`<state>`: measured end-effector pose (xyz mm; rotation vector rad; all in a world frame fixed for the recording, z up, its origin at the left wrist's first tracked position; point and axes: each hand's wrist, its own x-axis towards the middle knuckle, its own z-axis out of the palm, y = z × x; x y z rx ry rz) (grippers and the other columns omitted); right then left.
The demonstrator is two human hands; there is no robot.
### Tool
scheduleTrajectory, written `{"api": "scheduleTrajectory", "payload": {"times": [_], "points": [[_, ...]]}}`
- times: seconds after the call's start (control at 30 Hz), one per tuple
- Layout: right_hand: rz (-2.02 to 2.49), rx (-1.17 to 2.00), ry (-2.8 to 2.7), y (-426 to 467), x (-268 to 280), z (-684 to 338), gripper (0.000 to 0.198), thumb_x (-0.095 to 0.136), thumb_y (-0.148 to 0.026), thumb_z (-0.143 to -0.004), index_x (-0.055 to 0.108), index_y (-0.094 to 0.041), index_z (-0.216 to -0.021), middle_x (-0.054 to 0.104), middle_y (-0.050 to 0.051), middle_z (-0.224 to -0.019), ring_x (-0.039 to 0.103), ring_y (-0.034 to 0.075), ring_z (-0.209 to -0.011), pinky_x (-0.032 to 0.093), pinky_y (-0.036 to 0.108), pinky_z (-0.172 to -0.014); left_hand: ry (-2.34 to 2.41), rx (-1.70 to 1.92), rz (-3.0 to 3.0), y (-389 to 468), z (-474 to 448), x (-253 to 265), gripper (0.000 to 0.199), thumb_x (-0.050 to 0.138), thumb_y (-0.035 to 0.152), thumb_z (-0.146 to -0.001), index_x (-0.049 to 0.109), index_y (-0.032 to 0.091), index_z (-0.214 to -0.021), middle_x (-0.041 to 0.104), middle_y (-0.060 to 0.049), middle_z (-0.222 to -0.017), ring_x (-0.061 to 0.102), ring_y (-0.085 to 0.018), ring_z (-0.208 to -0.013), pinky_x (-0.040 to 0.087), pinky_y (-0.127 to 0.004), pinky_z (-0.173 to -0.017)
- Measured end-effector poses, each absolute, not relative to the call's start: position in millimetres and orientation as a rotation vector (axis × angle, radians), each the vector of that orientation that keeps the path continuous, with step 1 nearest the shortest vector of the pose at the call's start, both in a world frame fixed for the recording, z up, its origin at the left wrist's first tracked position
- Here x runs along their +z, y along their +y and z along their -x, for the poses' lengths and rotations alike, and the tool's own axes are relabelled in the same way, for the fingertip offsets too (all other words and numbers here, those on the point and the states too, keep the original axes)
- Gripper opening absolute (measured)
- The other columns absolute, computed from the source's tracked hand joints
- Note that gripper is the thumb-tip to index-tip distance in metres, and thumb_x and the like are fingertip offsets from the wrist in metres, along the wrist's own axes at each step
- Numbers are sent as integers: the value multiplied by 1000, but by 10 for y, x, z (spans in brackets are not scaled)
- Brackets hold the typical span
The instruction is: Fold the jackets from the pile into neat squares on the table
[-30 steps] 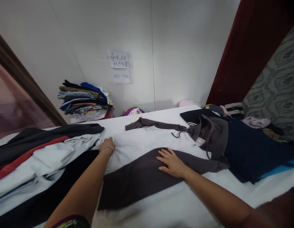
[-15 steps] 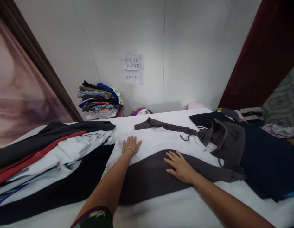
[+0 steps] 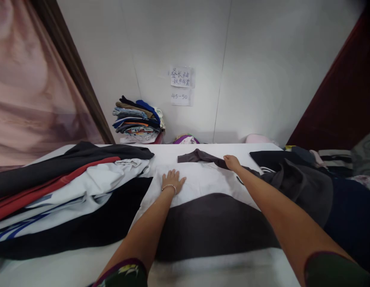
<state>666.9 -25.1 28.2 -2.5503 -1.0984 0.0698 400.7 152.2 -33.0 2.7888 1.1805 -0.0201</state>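
A dark grey and white hoodie (image 3: 215, 227) lies spread over the white table, its hood (image 3: 310, 191) toward the right. My left hand (image 3: 174, 181) rests flat on the white part, fingers spread, with a bracelet at the wrist. At the far side, my right hand (image 3: 232, 162) is closed on the far grey sleeve (image 3: 197, 156), which stretches leftward with its cuff loose. My right forearm crosses above the garment and hides part of its neck area and drawstring.
Dark, red, white and black garments (image 3: 92, 179) lie layered at the left. Folded clothes (image 3: 138, 121) are piled by the wall behind. Navy clothing (image 3: 352, 215) and a striped folded piece (image 3: 334, 158) lie at the right. Paper notes (image 3: 182, 85) hang on the wall.
My right hand has left the near grey part, moved to the far side and closed on the far sleeve. My left hand stays flat on the white part. The view has shifted slightly.
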Motion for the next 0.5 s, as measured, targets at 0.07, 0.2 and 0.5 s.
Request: {"api": "scheduleTrajectory", "payload": {"times": [0.07, 0.2, 0.5], "points": [[2637, 143, -1051, -109, 213, -6840, 36, 36, -20, -90, 71, -11, -92, 70, 14, -99, 63, 23, -93, 44, 30, -80, 1185, -31, -2783, 1515, -4004, -327, 70, 18, 59, -89, 32, 20, -145, 20, -8, -157, 15, -27, -144, 11, -52, -115], [2751, 281, -1034, 83, 63, -7042, 27, 54, -21, -80, 71, -12, -98, 69, 15, -103, 64, 25, -94, 46, 30, -79, 1191, -42, -2776, 1512, -4006, -340, 71, 17, 59, -89, 32, 20, -146, 20, -8, -157, 14, -27, -145, 10, -52, -115], [2822, 265, -1007, 178, 10, -6919, 20, 58, -19, -76, 70, -13, -91, 68, 18, -102, 63, 30, -98, 47, 38, -81, 1183, -43, -2772, 1504, -4003, -330, 73, 16, 59, -89, 30, 17, -146, 19, -9, -157, 13, -27, -144, 9, -52, -115]]}}
